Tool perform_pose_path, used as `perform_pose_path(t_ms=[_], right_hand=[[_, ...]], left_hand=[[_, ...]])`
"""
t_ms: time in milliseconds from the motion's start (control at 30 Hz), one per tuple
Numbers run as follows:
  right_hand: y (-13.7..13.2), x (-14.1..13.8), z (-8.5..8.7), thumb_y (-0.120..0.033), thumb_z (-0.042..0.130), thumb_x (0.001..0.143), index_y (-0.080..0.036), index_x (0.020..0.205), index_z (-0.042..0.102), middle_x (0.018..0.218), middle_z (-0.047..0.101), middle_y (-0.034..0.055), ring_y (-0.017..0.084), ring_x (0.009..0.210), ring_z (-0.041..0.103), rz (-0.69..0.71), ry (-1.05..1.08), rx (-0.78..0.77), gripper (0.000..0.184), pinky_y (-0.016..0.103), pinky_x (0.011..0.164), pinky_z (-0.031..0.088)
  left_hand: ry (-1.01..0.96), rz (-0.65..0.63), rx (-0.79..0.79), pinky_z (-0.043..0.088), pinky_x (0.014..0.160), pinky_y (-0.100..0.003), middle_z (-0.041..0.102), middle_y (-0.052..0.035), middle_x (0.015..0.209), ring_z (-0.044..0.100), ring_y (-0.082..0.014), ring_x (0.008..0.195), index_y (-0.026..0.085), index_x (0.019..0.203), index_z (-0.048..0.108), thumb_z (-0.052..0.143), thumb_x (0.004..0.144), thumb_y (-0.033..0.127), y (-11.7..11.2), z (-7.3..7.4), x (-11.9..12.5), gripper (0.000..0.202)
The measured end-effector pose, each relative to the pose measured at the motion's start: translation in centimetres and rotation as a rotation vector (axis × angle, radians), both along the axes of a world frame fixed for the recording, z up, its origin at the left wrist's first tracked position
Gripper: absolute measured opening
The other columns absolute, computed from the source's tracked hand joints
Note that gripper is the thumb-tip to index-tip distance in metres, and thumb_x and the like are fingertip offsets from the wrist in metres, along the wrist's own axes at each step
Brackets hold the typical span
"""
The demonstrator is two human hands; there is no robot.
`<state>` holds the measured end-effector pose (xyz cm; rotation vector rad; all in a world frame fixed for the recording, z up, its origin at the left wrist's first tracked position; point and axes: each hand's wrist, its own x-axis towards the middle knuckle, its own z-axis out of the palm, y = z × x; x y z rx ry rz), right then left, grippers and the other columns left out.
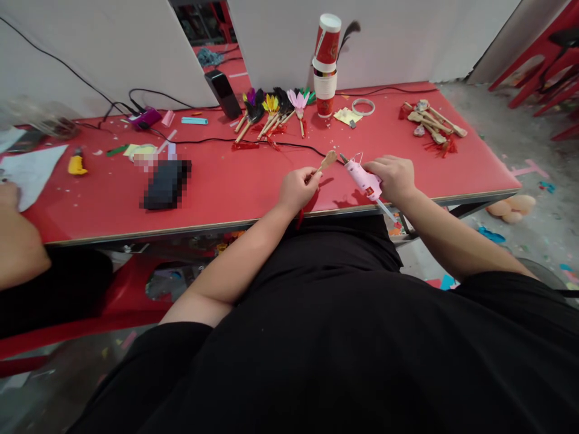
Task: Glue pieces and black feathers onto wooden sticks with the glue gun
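Note:
My left hand [298, 191] is closed around the handle of a small wooden spoon [329, 159] whose bowl end points up and to the right. A red tassel hangs below that hand. In my right hand [394, 176] is a pink hot glue gun [363, 180], its nozzle aimed up and left close to the spoon's end, apart from it. A pale glue stick [386, 211] sticks out of the gun's rear. Both hands are above the front edge of the red table [217, 181].
Feather-topped sticks [271, 111] lie near the wall beside stacked paper cups [325, 66]. A tape roll [363, 107] and tasselled wooden sticks [432, 123] lie right. A dark blurred item [166, 185] and a yellow tool [77, 163] lie left, near another person's arm [18, 241]. A black cord crosses the table.

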<state>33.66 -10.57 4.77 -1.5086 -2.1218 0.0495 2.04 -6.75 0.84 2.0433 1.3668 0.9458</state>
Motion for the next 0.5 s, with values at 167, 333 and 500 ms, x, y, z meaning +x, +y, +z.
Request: perform_pose_path(t_ms=[167, 333, 500], right_hand=[[0.6, -1.6, 0.3, -0.078, 0.075, 0.098, -0.031, 0.087, 0.063, 0.065, 0.048, -0.0046, 0.02, 0.063, 0.046, 0.092, 0.515, -0.287, 0.05, 0.036, 0.065, 0.041], [2.3, -3.0, 2.8, -0.092, 0.077, 0.102, -0.031, 0.098, 0.061, 0.057, 0.027, -0.0147, 0.014, 0.049, 0.018, 0.455, 0.933, -0.821, 0.063, 0.028, 0.048, 0.027], [5.5, -4.9, 5.2, -0.095, 0.07, 0.112, -0.029, 0.096, 0.064, 0.058, 0.023, -0.0131, 0.014, 0.049, 0.019, 0.589, 1.23, -1.094, 0.068, 0.025, 0.05, 0.031]], left_hand=[[-0.004, 0.041, -0.011, 0.061, 0.084, -0.039, 0.095, -0.0117, 0.101, 0.082, -0.0271, 0.089, 0.023, 0.112, 0.095, 0.07, 0.116, 0.048, 1.3, -0.2, -0.1, 0.036], [0.144, -0.054, -0.006, 0.059, 0.086, -0.042, 0.094, -0.0135, 0.103, 0.077, -0.0283, 0.086, 0.025, 0.108, 0.097, 0.079, 0.109, 0.051, 5.0, 0.3, -2.4, 0.032], [0.337, -0.115, 0.123, 0.062, 0.105, -0.05, 0.087, -0.0155, 0.109, 0.075, -0.034, 0.105, 0.026, 0.106, 0.098, 0.082, 0.105, 0.049, 9.1, 0.8, -7.1, 0.028]])
